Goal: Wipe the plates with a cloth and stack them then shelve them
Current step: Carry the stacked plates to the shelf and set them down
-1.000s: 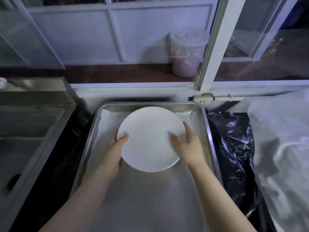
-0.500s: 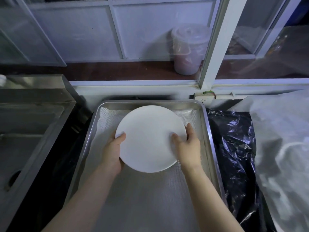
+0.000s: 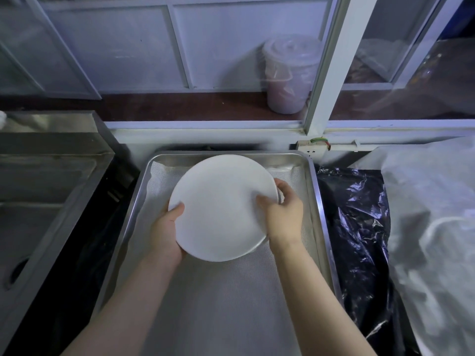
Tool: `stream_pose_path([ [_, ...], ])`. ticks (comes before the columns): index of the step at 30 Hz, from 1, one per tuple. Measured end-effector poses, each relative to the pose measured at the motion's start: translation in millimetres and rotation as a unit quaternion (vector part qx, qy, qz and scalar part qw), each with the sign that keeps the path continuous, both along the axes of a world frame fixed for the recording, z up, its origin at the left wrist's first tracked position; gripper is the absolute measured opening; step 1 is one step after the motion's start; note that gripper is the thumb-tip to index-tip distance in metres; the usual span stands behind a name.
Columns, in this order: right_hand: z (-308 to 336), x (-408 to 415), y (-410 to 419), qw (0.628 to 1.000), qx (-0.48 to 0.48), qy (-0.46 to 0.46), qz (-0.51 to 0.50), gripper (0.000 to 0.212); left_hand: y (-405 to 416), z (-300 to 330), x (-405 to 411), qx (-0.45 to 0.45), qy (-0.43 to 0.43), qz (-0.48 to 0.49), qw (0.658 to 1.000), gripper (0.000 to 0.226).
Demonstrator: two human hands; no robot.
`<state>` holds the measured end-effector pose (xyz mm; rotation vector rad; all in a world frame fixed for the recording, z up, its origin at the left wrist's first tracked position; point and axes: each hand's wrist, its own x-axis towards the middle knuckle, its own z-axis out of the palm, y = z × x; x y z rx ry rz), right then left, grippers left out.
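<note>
A round white plate (image 3: pixel 219 205) is held over the far half of a steel tray (image 3: pixel 312 201) lined with a mesh mat. My left hand (image 3: pixel 165 231) grips its near-left rim, thumb on top and fingers underneath. My right hand (image 3: pixel 281 213) grips the right rim, thumb on the plate's face and fingers curled round the edge. At the lower right a second rim edge shows just under the plate, so it may be a stack. No cloth is in view.
A steel sink (image 3: pixel 38 201) lies to the left. Black plastic sheeting (image 3: pixel 357 227) and a white plastic cover (image 3: pixel 437 227) lie to the right. Behind the tray runs a window frame (image 3: pixel 331 65), with a lidded plastic bucket (image 3: pixel 289 73) beyond the glass.
My right hand has shifted from lying on the plate's right edge to curling round its rim. The left hand keeps its grip on the left rim. The plate stays over the tray's far half.
</note>
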<state>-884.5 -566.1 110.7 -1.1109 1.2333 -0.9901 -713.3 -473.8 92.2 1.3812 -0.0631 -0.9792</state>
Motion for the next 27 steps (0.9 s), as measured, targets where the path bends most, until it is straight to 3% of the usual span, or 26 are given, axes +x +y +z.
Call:
stream_pose_path([
  [6,11,10,10,0.994,-0.067,0.073,0.036,0.046,12,3,14,-0.016,-0.016,-0.016,1.0,0.033],
  [10,20,10,18,0.994,-0.07,0.057,0.056,0.05,24,8,14,-0.056,-0.026,-0.027,0.998,0.033],
  [14,34,11,35,0.993,-0.094,-0.033,0.057,0.048,43,15,8,-0.09,-0.02,-0.039,0.995,0.04],
  [19,48,22,55,0.982,-0.106,-0.097,0.119,0.061,75,38,18,-0.161,-0.076,-0.009,0.984,0.053],
  [22,53,34,72,0.977,-0.101,-0.106,0.153,0.059,110,57,32,-0.153,-0.187,-0.049,0.969,0.068],
  [27,78,71,122,0.954,-0.109,-0.128,0.25,0.058,189,90,51,-0.135,-0.243,-0.019,0.96,0.057],
])
